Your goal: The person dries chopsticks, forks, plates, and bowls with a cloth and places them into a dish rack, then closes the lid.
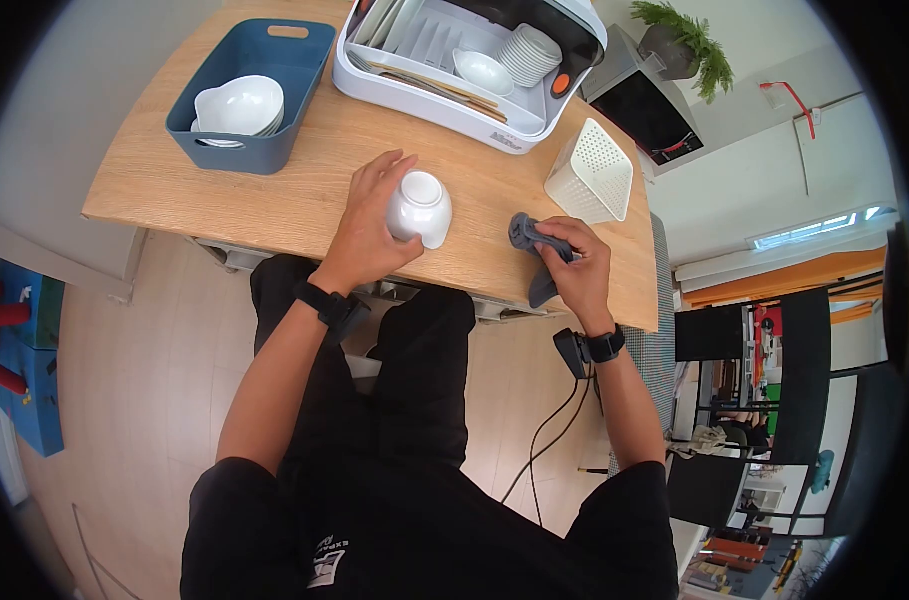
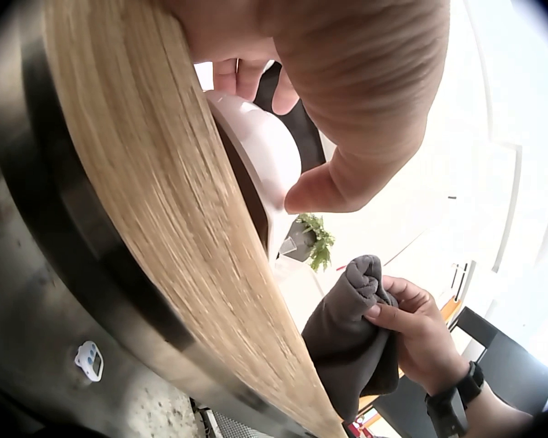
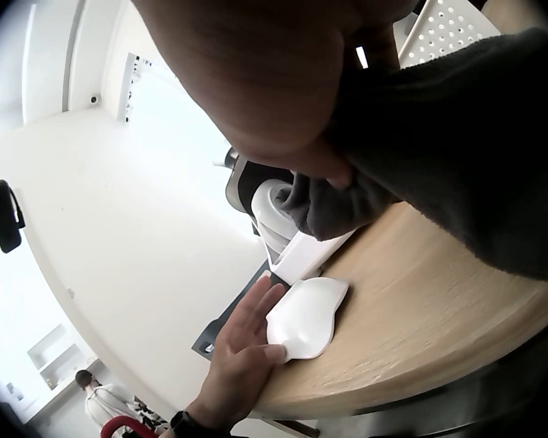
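A white bowl [image 1: 420, 208] is upside down on the wooden table, its foot ring facing up. My left hand [image 1: 367, 225] curves round its left side, thumb on the near rim; the left wrist view shows the thumb touching the bowl [image 2: 267, 151]. To the right, my right hand [image 1: 581, 268] pinches a dark grey cloth [image 1: 543, 287], which hangs down near the table's front edge. In the right wrist view the cloth [image 3: 466, 146] bunches below the fingers, and the left hand [image 3: 237, 360] lies beside the bowl [image 3: 306, 319].
A blue basket [image 1: 233, 100] with white bowls stands at the back left. Behind the bowl is a white dish rack [image 1: 445, 110] holding plates, bowls and chopsticks. A perforated white basket [image 1: 593, 172] stands on the right, near a microwave [image 1: 647, 108] and a plant [image 1: 683, 45].
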Action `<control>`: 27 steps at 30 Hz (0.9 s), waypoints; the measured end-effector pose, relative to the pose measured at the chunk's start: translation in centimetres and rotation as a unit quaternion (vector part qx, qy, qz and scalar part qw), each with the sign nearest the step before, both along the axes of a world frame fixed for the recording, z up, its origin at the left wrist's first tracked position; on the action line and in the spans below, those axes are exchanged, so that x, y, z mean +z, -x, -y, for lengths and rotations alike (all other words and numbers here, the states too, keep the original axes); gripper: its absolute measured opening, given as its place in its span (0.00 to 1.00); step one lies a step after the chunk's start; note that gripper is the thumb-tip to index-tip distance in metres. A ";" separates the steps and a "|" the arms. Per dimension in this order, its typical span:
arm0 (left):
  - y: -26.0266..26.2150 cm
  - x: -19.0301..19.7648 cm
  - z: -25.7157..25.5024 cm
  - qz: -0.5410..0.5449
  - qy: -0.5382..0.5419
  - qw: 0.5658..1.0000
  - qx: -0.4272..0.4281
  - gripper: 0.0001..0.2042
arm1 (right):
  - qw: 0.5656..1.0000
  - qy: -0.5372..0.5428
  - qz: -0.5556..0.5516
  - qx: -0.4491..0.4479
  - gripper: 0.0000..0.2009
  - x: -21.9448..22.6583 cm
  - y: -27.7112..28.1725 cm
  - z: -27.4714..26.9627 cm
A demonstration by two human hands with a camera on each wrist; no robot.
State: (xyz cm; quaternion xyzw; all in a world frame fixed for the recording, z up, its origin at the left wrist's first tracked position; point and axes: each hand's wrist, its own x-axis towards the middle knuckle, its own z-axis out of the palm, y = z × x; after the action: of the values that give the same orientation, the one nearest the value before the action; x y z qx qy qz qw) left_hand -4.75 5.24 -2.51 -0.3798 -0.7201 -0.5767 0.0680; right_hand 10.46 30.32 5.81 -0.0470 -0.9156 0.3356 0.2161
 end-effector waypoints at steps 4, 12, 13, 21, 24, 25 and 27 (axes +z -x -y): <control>-0.3 0.4 0.0 0.012 0.016 1.000 0.012 0.43 | 0.999 0.043 0.005 -0.023 0.14 -1.4 -1.2 -0.8; -0.4 -0.2 -1.1 0.030 0.059 0.997 0.038 0.43 | 0.996 0.081 -0.005 -0.021 0.14 -2.3 -1.9 -0.4; -0.4 -0.3 -1.1 -0.002 0.079 0.995 0.059 0.45 | 0.996 0.082 -0.005 -0.022 0.14 -2.4 -1.9 -0.4; -0.4 -0.6 -1.2 -0.011 0.095 0.991 0.089 0.47 | 0.997 0.071 0.001 0.010 0.15 -3.4 -1.0 0.9; -0.5 -0.2 -0.8 0.001 0.049 0.996 0.072 0.47 | 0.997 0.072 0.006 0.011 0.14 -3.2 -0.7 1.3; -0.5 -0.1 -0.7 0.014 0.040 0.996 0.073 0.48 | 0.997 0.072 0.006 0.012 0.14 -3.1 -0.6 1.5; -0.5 0.1 -0.5 0.029 0.030 0.996 0.075 0.48 | 0.996 0.085 0.012 0.005 0.14 -2.9 -0.3 1.8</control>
State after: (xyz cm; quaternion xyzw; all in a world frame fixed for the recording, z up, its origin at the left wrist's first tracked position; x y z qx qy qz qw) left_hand -4.25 5.77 -2.37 -0.3100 -0.7653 -0.5586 0.0786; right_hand 10.73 28.49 2.89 -0.0646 -0.8866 0.4128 0.1986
